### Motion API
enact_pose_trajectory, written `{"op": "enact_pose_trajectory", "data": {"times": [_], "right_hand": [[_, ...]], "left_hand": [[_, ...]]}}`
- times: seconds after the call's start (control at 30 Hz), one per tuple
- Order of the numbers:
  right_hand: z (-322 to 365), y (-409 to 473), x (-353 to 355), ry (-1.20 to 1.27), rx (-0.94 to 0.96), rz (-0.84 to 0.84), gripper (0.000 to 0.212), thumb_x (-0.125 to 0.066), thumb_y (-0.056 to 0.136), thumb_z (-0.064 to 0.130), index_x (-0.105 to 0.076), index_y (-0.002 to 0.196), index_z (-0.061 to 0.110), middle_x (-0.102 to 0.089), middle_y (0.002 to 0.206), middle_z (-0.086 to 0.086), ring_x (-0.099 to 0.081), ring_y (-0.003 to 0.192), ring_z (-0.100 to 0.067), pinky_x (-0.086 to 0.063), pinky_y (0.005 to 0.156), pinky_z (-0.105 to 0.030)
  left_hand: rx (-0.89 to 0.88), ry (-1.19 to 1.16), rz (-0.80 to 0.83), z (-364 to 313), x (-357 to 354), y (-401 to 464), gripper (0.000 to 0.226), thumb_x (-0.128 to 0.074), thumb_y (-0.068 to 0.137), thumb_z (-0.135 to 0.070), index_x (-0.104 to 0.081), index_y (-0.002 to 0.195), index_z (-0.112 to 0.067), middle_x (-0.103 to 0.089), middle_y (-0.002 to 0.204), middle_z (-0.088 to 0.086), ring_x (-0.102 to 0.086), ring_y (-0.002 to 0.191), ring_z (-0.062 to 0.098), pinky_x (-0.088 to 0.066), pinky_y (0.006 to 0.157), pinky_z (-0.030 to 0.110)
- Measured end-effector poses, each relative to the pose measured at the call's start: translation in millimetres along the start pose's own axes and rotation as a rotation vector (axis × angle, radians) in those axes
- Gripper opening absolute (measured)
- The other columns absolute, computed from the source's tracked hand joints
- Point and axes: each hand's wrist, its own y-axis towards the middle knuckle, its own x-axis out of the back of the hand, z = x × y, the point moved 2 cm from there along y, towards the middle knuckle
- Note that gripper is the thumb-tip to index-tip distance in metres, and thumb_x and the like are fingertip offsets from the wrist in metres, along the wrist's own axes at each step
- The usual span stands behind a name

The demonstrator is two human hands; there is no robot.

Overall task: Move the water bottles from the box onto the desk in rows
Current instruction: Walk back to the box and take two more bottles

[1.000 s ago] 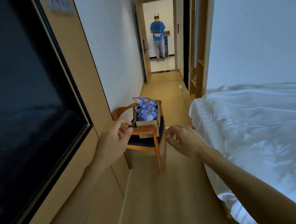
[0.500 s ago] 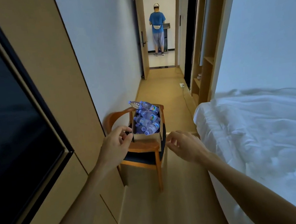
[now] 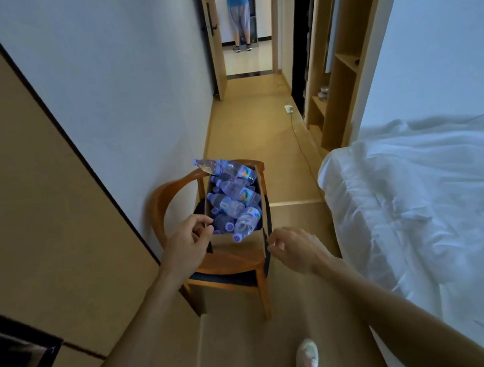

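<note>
A cardboard box (image 3: 228,240) stands on the seat of a wooden armchair (image 3: 231,262) against the left wall. Several clear water bottles (image 3: 232,205) with purple caps lie heaped in the box; one bottle (image 3: 224,167) lies across its far rim. My left hand (image 3: 187,243) is at the box's near left corner, its fingers loosely curled and holding nothing; whether it touches the cardboard I cannot tell. My right hand (image 3: 295,249) hovers just off the near right corner, also loosely curled and holding nothing.
A bed with white bedding (image 3: 416,201) fills the right side. Wooden wall panelling (image 3: 43,204) lines the left. Past the chair a narrow floor strip runs to an open door where a person (image 3: 238,7) stands. A power strip (image 3: 288,108) and cable lie by the shelving (image 3: 340,77).
I have walked closer to the chair and the view has tilted down. Both hands have reached forward to the near corners of the box.
</note>
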Motion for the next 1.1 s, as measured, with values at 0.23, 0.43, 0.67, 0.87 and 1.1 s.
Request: {"op": "enact_pose_trajectory", "data": {"times": [0.23, 0.43, 0.67, 0.87, 1.1], "right_hand": [[-29.3, 92.4, -40.3, 0.043, -0.001, 0.232, 0.034, -0.035, 0.096, 0.044, -0.058, 0.113, 0.025, -0.06, 0.113, 0.004, -0.06, 0.1, -0.02, -0.051, 0.082, -0.039], [-59.5, 173.1, -70.1, 0.007, 0.045, 0.37, 0.02, -0.039, 0.096, 0.035, -0.052, 0.096, 0.019, -0.057, 0.109, -0.003, -0.058, 0.093, -0.025, -0.052, 0.079, -0.045], [-64.2, 232.0, -103.6, -0.145, 0.301, 0.417, 0.036, -0.048, 0.097, 0.031, -0.051, 0.129, 0.015, -0.044, 0.129, -0.014, -0.042, 0.121, -0.034, -0.046, 0.086, -0.045], [-54.8, 252.8, -139.5, -0.443, 0.579, 0.477, 0.034, -0.051, 0.096, 0.029, -0.058, 0.128, 0.02, -0.046, 0.13, -0.02, -0.048, 0.116, -0.038, -0.044, 0.091, -0.047], [-43.6, 269.1, -145.7, -0.561, 0.607, 0.557, 0.032, -0.045, 0.1, 0.026, -0.061, 0.124, 0.014, -0.043, 0.137, -0.016, -0.043, 0.121, -0.037, -0.037, 0.094, -0.045]], "left_hand": [[0.199, -0.02, 0.009, 55.0, -38.9, 93.9, 0.009, -0.054, 0.097, -0.027, -0.062, 0.1, -0.028, -0.058, 0.087, 0.0, -0.057, 0.082, 0.012, -0.042, 0.065, 0.016], [0.312, -0.026, -0.008, 91.1, -56.3, 157.1, 0.01, -0.054, 0.097, -0.031, -0.062, 0.1, -0.033, -0.065, 0.094, -0.007, -0.062, 0.089, 0.011, -0.052, 0.081, 0.035], [0.431, -0.031, 0.028, 111.3, -69.0, 179.9, 0.015, -0.05, 0.098, -0.036, -0.061, 0.107, -0.031, -0.064, 0.095, -0.006, -0.062, 0.083, 0.012, -0.053, 0.072, 0.033], [0.443, -0.065, 0.044, 113.8, -64.9, 208.7, 0.018, -0.047, 0.1, -0.031, -0.06, 0.11, -0.024, -0.063, 0.096, -0.002, -0.062, 0.082, 0.009, -0.049, 0.067, 0.018], [0.435, -0.104, 0.094, 134.6, -50.7, 229.9, 0.019, -0.045, 0.101, -0.027, -0.06, 0.11, -0.018, -0.062, 0.097, -0.001, -0.06, 0.081, 0.011, -0.045, 0.063, 0.013]]}}
